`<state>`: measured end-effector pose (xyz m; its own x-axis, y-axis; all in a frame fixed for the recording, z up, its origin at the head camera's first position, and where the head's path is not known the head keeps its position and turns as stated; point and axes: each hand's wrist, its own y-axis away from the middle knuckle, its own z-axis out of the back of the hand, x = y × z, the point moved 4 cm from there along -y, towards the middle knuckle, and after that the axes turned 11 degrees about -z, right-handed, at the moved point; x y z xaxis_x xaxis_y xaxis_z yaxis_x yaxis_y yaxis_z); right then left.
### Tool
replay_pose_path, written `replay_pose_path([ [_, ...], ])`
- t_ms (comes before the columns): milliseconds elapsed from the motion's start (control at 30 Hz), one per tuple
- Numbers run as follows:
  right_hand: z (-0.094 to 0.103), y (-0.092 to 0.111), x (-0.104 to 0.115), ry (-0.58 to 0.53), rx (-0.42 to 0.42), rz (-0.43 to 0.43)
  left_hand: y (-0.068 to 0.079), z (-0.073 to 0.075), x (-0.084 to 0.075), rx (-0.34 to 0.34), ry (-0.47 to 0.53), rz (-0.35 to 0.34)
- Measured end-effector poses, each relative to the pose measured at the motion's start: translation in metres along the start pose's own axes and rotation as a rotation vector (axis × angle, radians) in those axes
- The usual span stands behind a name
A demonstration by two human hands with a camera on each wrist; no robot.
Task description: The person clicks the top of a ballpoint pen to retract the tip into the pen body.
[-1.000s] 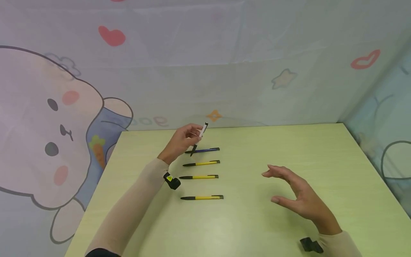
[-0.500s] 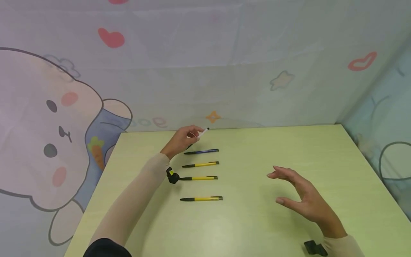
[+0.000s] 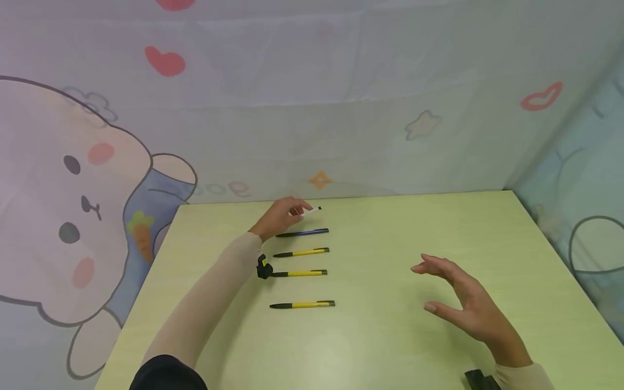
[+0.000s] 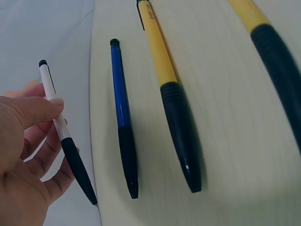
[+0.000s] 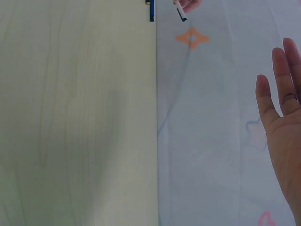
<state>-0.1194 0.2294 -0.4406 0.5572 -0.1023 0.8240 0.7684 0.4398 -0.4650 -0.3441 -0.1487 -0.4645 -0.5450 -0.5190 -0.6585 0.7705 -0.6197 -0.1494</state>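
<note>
- Hovering to the right of the pens, the right hand (image 3: 470, 306) is free, with thumb and fingers relaxed and spread apart; a black wrist camera (image 3: 480, 380) sits by its cuff.
- Straight left of the right thumb lies the nearest yellow pen (image 3: 302, 305), its black grip pointing left.
- Level with the right fingertips, well to their left, is the middle yellow pen (image 3: 299, 273); the left wrist's black camera (image 3: 264, 267) appears beside its tip.
- Farther on, on the near side of the left hand, is the far yellow pen (image 3: 301, 253).
- Just nearer than the left hand lies the blue pen (image 3: 303, 233), parallel to the yellow ones.
- Farthest out, the left hand (image 3: 279, 218) pinches the white pen (image 4: 67, 141) between thumb and fingers, tilted; whether it touches the table (image 3: 380, 271) I cannot tell.
- Beyond both hands hangs a printed backdrop (image 3: 341, 130).
</note>
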Motion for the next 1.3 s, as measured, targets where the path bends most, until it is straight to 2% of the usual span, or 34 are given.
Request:
replay_pose_path([
  [333,0.001,0.000,0.012,-0.033,-0.014,0.011,-0.009,-0.009,0.012,0.042,-0.089,-0.019],
  [567,-0.001,-0.002,0.025,-0.074,-0.013,0.046,-0.011,-0.015,0.019,0.079,-0.092,0.009],
  [833,0.000,-0.001,0.024,-0.081,-0.019,0.049,-0.013,-0.017,0.022,0.120,-0.105,-0.015],
  [1033,0.000,0.000,0.023,-0.085,-0.019,0.044,-0.010,-0.019,0.023,0.157,-0.166,-0.039],
  [1300,0.001,0.000,0.020,-0.080,-0.022,0.043,-0.009,-0.019,0.025,0.161,-0.182,-0.047],
])
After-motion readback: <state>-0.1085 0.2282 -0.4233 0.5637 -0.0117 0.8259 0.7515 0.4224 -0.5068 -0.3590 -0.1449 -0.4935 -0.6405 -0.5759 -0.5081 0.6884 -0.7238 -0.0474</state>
